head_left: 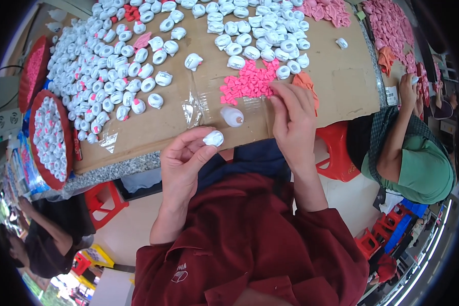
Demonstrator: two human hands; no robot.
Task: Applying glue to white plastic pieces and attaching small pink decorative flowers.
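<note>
Between the thumb and fingers of my left hand [184, 152] is a small white hollow plastic part [213, 138], held just off the table's near edge. My right hand [295, 115] reaches to the right edge of a heap of small bright pink pieces [245, 81]. Its thumb and forefinger are bent close together there, and whatever is in them is too small to make out. A small translucent squeeze bottle [231, 117] with a brownish tip lies between my hands. An orange finger-shaped rubbery piece [306, 86] lies behind my right hand.
Many similar white parts [112, 66], some with pink bits, cover the cardboard-topped table [163, 127] at left and far side. Red trays [66, 148] stand at the left edge. Pink soft pieces [387, 25] pile up far right. A co-worker in green [423, 171] sits right.
</note>
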